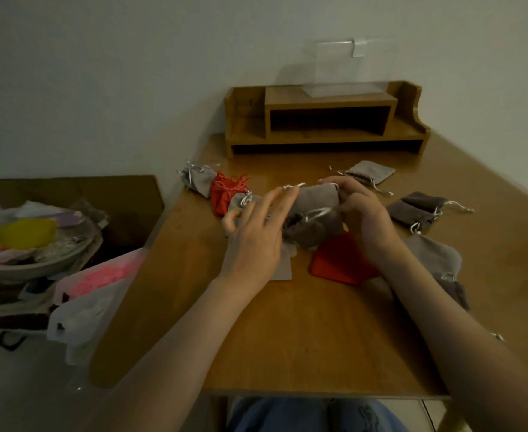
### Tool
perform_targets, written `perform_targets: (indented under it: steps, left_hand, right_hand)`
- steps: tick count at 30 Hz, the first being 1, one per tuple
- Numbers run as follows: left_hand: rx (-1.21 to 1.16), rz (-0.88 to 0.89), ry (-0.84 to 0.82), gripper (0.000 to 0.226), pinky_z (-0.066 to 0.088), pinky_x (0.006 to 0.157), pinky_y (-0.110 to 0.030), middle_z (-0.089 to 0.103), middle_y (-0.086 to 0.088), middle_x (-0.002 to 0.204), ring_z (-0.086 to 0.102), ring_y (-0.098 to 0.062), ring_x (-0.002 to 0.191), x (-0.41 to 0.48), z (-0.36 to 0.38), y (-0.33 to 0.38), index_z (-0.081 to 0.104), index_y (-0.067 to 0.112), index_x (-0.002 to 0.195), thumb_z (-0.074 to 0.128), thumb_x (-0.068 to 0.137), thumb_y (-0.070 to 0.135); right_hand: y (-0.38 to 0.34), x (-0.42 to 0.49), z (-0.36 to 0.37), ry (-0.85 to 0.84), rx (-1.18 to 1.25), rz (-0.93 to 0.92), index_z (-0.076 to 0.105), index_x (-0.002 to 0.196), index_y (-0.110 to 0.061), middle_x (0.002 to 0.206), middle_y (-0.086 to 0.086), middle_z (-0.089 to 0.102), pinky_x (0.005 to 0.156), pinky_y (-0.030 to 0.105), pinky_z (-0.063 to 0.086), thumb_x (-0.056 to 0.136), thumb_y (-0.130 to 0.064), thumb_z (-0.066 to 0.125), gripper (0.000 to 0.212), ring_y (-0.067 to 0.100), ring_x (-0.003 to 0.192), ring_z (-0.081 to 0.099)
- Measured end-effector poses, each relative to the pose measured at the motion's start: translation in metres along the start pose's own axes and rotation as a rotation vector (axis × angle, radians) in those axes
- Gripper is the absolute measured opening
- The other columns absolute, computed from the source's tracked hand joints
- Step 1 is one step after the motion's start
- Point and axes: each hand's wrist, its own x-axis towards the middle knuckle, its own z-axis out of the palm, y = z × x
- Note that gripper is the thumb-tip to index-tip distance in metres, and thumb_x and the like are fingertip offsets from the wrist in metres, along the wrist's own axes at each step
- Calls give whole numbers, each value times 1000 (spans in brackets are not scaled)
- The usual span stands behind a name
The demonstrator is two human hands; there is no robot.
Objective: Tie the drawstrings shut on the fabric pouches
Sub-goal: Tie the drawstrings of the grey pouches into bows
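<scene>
A grey fabric pouch (315,199) is held above the wooden table (287,332) between both hands. My right hand (365,213) grips its right end, fingers curled over the top. My left hand (256,232) is blurred, its fingers stretched towards the white drawstring (293,186) at the pouch's left end and its thumb spread apart. A darker grey pouch (303,230) with a silver cord lies just beneath. Around them lie a flat red pouch (340,260), a bunched red pouch (225,194) and several grey pouches, such as the flat one (371,171) behind my right hand.
A wooden desk organiser (325,120) stands at the table's back with a clear plastic box (343,70) on top. Left of the table are a cardboard box with a bowl of clutter (38,241) and plastic bags (94,291). The table's front edge (318,392) is near my knees.
</scene>
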Motion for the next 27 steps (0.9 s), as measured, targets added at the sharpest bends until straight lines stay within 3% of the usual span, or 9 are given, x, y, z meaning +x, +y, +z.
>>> perform_targets:
  steps: [3,6,10,14,17,21,27]
  left_hand:
    - [-32,-29,1,57,24,91,-38,47,-3,141,39,-15,122,1,1,2,32,24,145,47,93,6]
    - [-83,-63,54,49,27,97,-39,46,-7,143,39,-18,125,1,-2,5,32,19,145,41,97,20]
    - [-96,-95,89,46,25,95,-36,44,-7,144,46,-26,123,3,-5,7,29,25,143,20,102,43]
    - [-87,-42,92,42,26,92,-36,49,-5,135,48,-21,115,3,-3,4,43,27,137,23,102,40]
    - [-146,-66,118,48,27,86,-33,61,-1,113,51,-15,104,3,-3,4,57,18,119,20,102,44]
    - [-219,-123,154,44,25,81,-28,62,2,97,50,-10,92,3,-3,2,60,13,103,28,101,44]
    - [-301,-172,203,28,29,82,-27,61,-2,92,56,-18,88,2,-4,0,56,10,96,43,96,34]
  right_hand:
    - [-1,-3,3,-10,94,7,59,114,-9,117,20,58,75,37,44,82,-30,40,43,31,102,57]
    - [0,-1,5,57,30,-45,66,102,-16,109,11,62,79,36,42,90,-39,46,32,28,103,57]
    - [0,0,4,88,26,-48,65,98,-20,96,-1,64,76,35,45,92,-25,59,10,17,92,59]
    - [1,-2,12,-42,-29,-25,61,101,-12,86,-3,65,70,24,49,89,-18,60,13,10,81,62]
    - [0,-3,16,-93,33,-25,58,99,-12,79,-4,65,63,18,49,84,-19,61,17,7,75,62]
    - [-2,-3,15,-26,-13,-47,58,95,-15,87,-4,61,69,21,46,89,-27,56,14,7,80,58]
    - [-1,-1,12,78,16,-98,54,93,-15,73,-7,60,70,22,47,95,-8,52,8,7,81,61]
